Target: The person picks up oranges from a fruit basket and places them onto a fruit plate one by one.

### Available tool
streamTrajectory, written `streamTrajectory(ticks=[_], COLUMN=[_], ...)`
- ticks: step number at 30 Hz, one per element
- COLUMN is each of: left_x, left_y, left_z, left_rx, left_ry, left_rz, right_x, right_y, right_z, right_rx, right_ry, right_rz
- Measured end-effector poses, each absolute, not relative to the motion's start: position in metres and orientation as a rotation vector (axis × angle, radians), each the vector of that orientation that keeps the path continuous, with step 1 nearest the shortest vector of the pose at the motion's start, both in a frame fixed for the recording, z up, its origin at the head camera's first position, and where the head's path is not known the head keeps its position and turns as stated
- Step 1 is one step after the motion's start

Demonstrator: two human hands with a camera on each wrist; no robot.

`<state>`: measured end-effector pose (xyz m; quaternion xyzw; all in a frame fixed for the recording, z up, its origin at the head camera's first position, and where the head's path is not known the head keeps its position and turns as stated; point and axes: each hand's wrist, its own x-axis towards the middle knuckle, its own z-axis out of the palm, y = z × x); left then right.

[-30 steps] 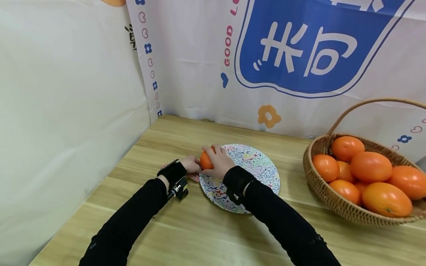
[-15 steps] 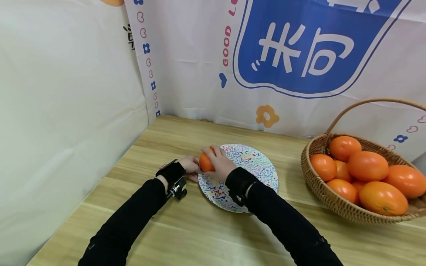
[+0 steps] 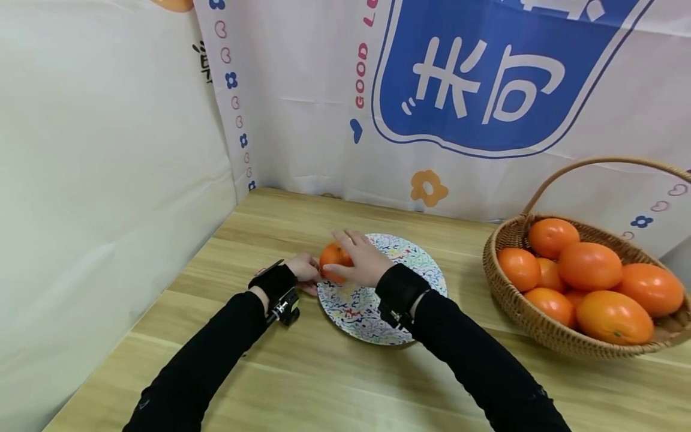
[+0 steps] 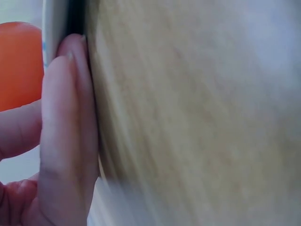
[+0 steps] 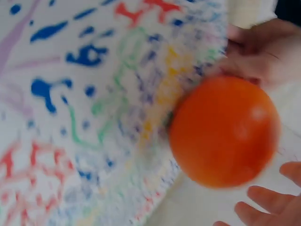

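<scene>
A round plate (image 3: 402, 282) with a colourful scribble pattern lies on the wooden table. On its left rim sits an orange (image 3: 330, 257). My left hand (image 3: 304, 270) holds the plate's edge beside the orange; in the left wrist view its fingers (image 4: 68, 113) are under the rim, with the thumb on the upper side. Over the plate, my right hand (image 3: 364, 259) is spread beside the orange, partly covering it in the head view. From the right wrist, the orange (image 5: 225, 134) appears whole, and a gap separates it from the right fingertips (image 5: 263, 200).
To the right stands a wicker basket (image 3: 504, 291) with a tall handle, holding several oranges (image 3: 612, 318). A printed cloth (image 3: 318, 120) hangs behind the table (image 3: 302, 372), and a pale sheet (image 3: 108, 150) borders its left side.
My right hand has loosened from the orange, its fingers spreading and shifting slightly right. The orange stays at the plate's left rim, and the left hand keeps its hold. The head view shifts slightly.
</scene>
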<state>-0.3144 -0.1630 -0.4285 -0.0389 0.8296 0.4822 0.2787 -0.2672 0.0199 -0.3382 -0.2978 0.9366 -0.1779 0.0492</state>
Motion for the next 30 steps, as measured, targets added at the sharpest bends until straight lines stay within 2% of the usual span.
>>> streamTrajectory(ticks=[4,9,25,30], left_x=[-0.284,-0.269,-0.286,-0.286], left_y=[-0.148,-0.143,-0.153,-0.151], left_z=[-0.384,-0.362,-0.385,-0.386], left_rx=[-0.110,-0.104,-0.080,-0.079], left_ry=[2.257,2.243,2.243,2.234], left_rz=[1.264,1.269,1.261,1.258], right_x=[-0.265,-0.262,-0.232,-0.234], right_y=[0.044,0.085,0.220,0.252], right_z=[-0.326,-0.308,-0.230,-0.213], right_rx=[-0.850,-0.776,-0.466,-0.366], right_ry=[2.919,2.944,3.115,3.114], right_rz=[-0.457,-0.484,-0.334,-0.295])
